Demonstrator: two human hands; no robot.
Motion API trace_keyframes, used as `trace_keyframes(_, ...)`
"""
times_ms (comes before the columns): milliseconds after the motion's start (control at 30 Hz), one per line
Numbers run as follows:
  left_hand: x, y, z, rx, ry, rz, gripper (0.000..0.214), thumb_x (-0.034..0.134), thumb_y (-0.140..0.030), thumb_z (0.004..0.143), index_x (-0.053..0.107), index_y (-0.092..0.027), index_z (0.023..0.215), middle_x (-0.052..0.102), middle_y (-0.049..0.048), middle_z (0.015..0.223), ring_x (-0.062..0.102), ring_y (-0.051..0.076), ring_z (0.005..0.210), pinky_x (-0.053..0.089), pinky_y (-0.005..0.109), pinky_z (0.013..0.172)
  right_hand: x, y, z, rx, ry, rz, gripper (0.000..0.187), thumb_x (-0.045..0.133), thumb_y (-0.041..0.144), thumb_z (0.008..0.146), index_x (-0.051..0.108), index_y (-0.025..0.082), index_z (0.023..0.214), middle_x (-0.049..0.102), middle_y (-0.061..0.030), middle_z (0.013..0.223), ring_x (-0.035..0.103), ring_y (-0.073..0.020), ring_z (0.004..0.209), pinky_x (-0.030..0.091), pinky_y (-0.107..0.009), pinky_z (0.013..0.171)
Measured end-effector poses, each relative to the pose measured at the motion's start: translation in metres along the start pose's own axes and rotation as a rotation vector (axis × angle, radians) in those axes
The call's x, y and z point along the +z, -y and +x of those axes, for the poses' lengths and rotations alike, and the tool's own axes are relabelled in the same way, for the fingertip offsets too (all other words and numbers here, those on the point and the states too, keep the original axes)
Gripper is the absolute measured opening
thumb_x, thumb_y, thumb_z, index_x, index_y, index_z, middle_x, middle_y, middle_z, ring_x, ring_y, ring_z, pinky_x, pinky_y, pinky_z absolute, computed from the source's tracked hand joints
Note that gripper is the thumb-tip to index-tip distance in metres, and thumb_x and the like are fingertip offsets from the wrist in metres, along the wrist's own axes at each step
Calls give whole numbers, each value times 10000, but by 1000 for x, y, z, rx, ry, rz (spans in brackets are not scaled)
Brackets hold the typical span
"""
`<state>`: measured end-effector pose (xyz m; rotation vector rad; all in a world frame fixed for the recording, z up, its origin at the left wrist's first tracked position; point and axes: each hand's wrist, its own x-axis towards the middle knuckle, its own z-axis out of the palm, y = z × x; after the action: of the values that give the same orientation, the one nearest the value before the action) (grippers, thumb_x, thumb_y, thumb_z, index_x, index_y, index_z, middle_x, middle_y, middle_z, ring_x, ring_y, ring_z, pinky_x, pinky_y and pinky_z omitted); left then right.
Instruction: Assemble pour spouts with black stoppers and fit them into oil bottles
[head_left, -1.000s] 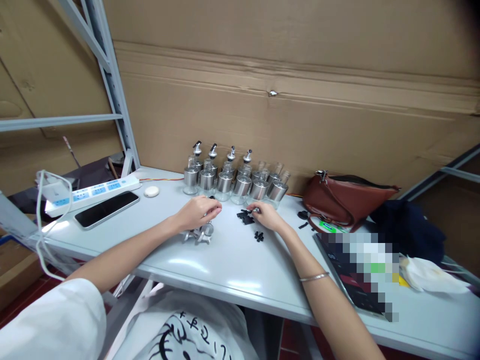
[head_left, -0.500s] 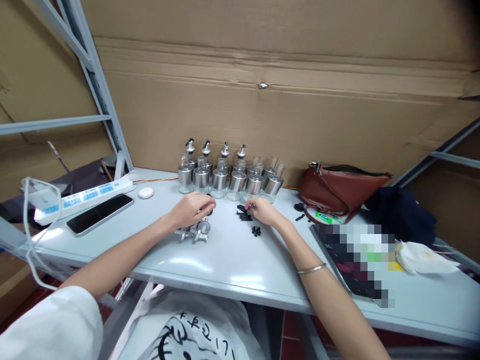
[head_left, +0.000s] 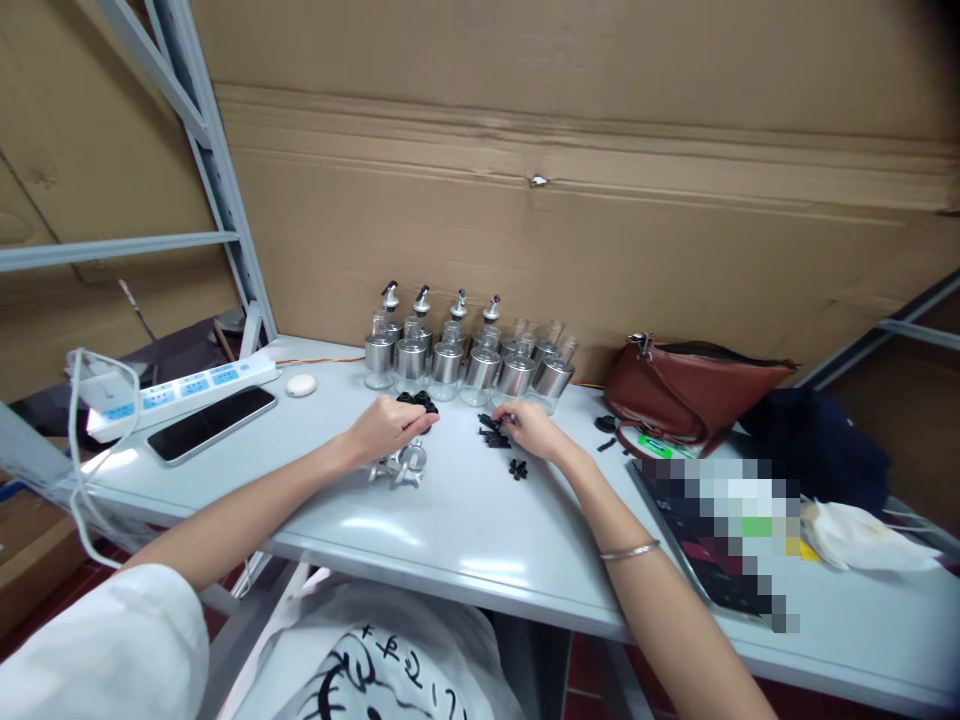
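**Sorting little black bits on the counter**

So the right hand (head_left: 534, 432) is reaching into the pile of black bits (head_left: 491, 432), and its grip is pinching nearly closed on one at the pile's edge. The left hand (head_left: 386, 428) is curling loosely just above the metal pourers (head_left: 397, 467) lying on the counter (head_left: 465, 520), fingertips touching a second black cluster (head_left: 418, 402). Honestly I cannot tell if that grip is holding anything. A row of glass bottles (head_left: 465, 360) is standing right behind both hands against the cardboard. A phone (head_left: 211, 424) is lying off to the left and a brown bag (head_left: 690, 385) is sitting to the right.
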<state>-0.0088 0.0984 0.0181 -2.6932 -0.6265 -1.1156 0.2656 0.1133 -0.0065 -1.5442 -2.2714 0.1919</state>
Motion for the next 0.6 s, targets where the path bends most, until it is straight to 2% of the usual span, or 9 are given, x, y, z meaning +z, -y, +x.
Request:
trace_keyframes(267,5,0,-1,-69,83,-51,538,143,-436,982,427,-184,601,445,-35,499,420,87,447,324,221,499,5,2,0,-12,1,-17,379,446,-59,676,701,137,876,680,-89,958,631,-184,875,463,-270,851)
trace_keyframes(600,7,2,-2,-89,92,-78,529,140,-439,980,400,-185,596,426,-37,505,400,87,456,320,219,502,4,6,-2,-32,37,-46,363,433,-49,713,688,134,894,676,-94,928,625,-184,866,460,-271,839)
